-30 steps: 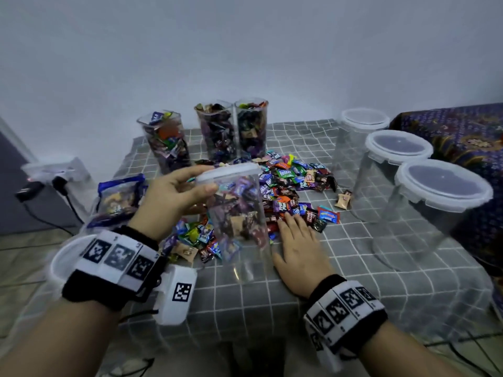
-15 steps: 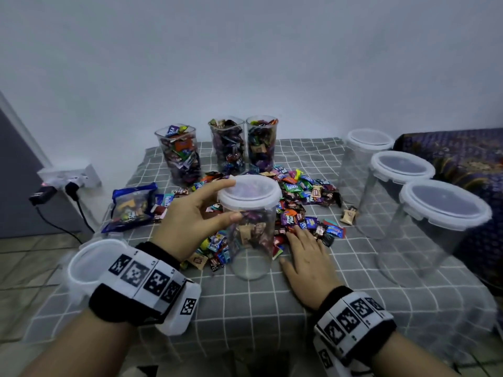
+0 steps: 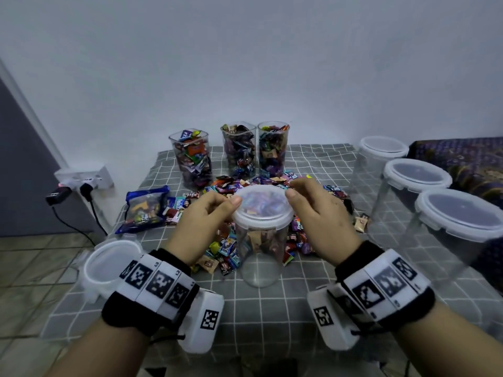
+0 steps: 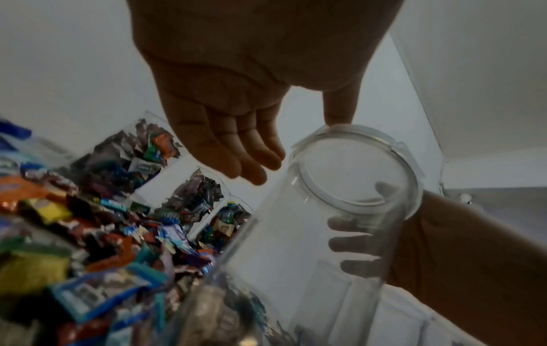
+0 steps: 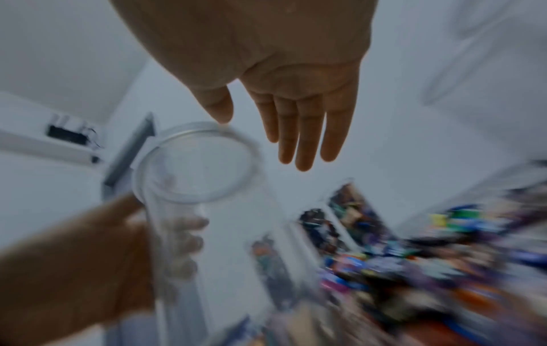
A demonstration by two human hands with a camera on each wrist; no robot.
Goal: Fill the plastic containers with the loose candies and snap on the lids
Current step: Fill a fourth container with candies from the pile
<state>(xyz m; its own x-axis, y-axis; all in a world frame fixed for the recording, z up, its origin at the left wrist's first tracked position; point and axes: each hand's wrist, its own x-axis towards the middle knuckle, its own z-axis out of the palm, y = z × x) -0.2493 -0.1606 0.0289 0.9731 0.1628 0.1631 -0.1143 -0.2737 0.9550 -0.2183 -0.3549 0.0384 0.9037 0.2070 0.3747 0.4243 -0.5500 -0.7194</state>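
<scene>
A tall, clear, empty container [image 3: 260, 257] stands upright on the grey checked tablecloth [image 3: 272, 308], in front of the loose candy pile [image 3: 223, 251]. Its translucent lid [image 3: 262, 206] sits on top. My left hand [image 3: 215, 213] has its thumb on the lid's left rim, with fingers against the wall behind. My right hand [image 3: 315, 213] mirrors it on the right rim. In the left wrist view, my left hand [image 4: 236, 140] meets the lid [image 4: 355, 168], and right-hand fingers [image 4: 352, 245] show through the plastic. The right wrist view is blurred: thumb at the lid [image 5: 195, 161], left hand [image 5: 74, 257] beyond.
Three open containers full of candy [image 3: 193, 159] [image 3: 239, 151] [image 3: 272, 151] stand at the back. Three empty lidded containers [image 3: 381, 159] [image 3: 408, 191] [image 3: 457, 229] line the right side. A blue candy bag [image 3: 144, 208] and a white lidded piece [image 3: 109, 265] lie on the left. Wall socket with plugs [image 3: 81, 180].
My left hand has brought the tilted container upright onto the cloth. My right hand has lifted off the table and come up to the lid's right rim.
</scene>
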